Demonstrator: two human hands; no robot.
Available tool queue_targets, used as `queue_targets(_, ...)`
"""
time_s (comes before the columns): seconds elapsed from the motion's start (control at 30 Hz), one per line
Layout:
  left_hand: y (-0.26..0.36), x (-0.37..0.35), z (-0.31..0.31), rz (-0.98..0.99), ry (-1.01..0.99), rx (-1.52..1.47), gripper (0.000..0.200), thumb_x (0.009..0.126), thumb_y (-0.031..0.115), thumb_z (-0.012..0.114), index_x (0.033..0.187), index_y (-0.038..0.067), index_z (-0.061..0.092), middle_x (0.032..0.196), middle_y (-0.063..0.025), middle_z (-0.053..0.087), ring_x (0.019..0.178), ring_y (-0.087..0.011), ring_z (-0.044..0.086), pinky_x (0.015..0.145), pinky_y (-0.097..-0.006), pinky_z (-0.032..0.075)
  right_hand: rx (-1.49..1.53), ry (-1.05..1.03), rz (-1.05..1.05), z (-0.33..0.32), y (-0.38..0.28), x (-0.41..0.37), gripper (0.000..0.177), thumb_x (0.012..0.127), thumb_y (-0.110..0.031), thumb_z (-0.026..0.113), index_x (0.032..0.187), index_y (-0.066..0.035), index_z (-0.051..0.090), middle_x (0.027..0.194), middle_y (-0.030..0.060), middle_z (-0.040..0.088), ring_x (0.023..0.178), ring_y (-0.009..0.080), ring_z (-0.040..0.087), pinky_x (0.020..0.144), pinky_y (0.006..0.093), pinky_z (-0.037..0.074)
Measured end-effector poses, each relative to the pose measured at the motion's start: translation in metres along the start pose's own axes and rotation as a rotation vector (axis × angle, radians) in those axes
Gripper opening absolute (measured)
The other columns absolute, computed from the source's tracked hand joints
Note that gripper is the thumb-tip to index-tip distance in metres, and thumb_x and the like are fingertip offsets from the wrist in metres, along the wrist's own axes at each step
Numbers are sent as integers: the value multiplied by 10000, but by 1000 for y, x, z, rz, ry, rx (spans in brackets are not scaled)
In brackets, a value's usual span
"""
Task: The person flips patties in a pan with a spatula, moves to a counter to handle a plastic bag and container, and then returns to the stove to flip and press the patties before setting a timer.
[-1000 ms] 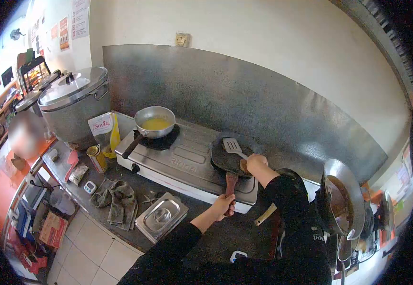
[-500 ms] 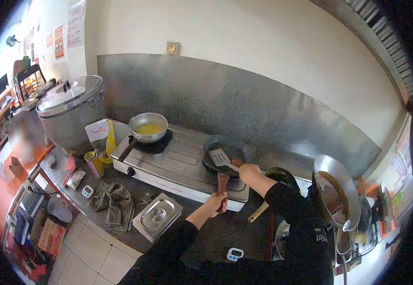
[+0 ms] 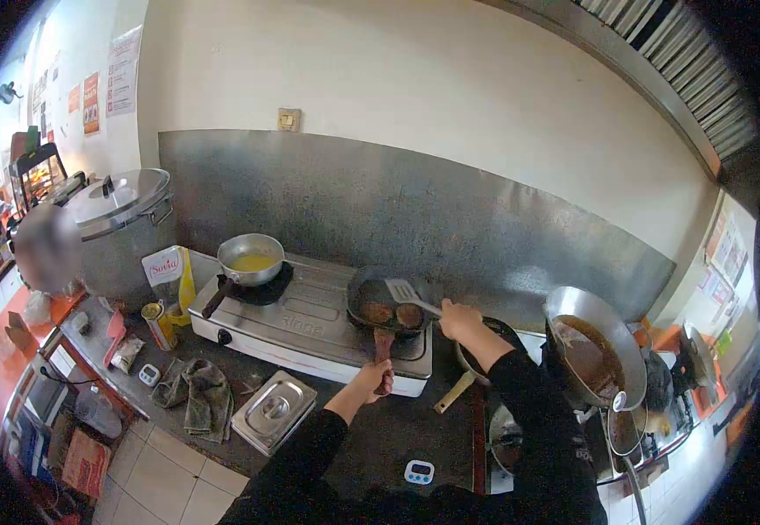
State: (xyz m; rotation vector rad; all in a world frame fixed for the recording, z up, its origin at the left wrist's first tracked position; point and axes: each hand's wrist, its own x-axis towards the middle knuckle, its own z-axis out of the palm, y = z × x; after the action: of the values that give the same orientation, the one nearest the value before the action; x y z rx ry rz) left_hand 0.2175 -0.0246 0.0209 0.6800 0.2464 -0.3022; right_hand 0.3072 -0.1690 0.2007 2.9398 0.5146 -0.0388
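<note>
My left hand (image 3: 373, 381) is wrapped round the brown handle (image 3: 383, 341) of a dark frying pan (image 3: 364, 285) on the stove's right burner. Two browned round pieces of food, one a patty-like piece (image 3: 378, 312) and the other a smaller piece (image 3: 409, 315), lie in the pan. Closed on the handle of a slotted spatula (image 3: 403, 290), my right hand (image 3: 461, 320) is at the pan's right. The spatula's light grey blade overlaps the far side of the pan in this view, just beyond the food.
A saucepan (image 3: 251, 254) with yellow liquid sits on the stove's (image 3: 305, 328) left burner. A lidded steel container (image 3: 275, 409), cloth (image 3: 196, 394) and timer (image 3: 419, 472) lie on the counter. At right stands a wok (image 3: 559, 306) of brown liquid; a person (image 3: 47, 249) is at far left.
The spatula blade has moved off the food toward the pan's far side, and a second browned piece now shows. My left hand keeps the handle. The camera view has shifted upward.
</note>
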Motion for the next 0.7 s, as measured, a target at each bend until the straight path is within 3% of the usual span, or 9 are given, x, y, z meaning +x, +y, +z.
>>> queue_targets(0.17, -1, 0, -3, 24, -3, 14, 182, 830, 222, 476, 718, 92, 416, 621, -16, 401, 483, -107, 392, 418, -257, 341, -203, -93, -135, 6, 5, -16, 231, 769, -137, 434, 947, -37, 543, 933, 136, 573, 854, 276, 567, 665, 394, 460)
queue_targets(0.3, 2, -3, 5, -1, 33, 11, 171, 830, 221, 481, 732, 98, 412, 628, -14, 401, 486, -105, 391, 421, -262, 348, -212, -66, -92, 54, 7, 18, 216, 755, -138, 441, 842, -45, 616, 893, 128, 590, 820, 264, 582, 622, 380, 474)
queue_targets(0.5, 2, -5, 8, 31, 49, 64, 125, 835, 195, 465, 764, 110, 409, 630, -8, 404, 489, -91, 404, 412, -251, 342, -130, -73, -62, 61, -2, 62, 228, 764, -154, 450, 888, -45, 607, 927, 126, 585, 837, 289, 572, 647, 392, 474)
queue_targets(0.63, 3, -9, 11, 26, 35, 39, 120, 834, 190, 465, 771, 106, 406, 629, -6, 403, 488, -87, 403, 411, -241, 342, -188, -221, -29, 37, -21, 71, 249, 769, -157, 490, 970, -41, 578, 954, 132, 565, 846, 284, 564, 628, 399, 475)
queue_targets(0.7, 2, -8, 9, 23, 9, 25, 118, 832, 190, 468, 778, 105, 406, 630, -6, 405, 487, -86, 401, 411, -239, 343, -159, -156, 9, 50, -21, 83, 262, 767, -125, 496, 1006, -36, 558, 989, 133, 549, 851, 277, 563, 593, 409, 481)
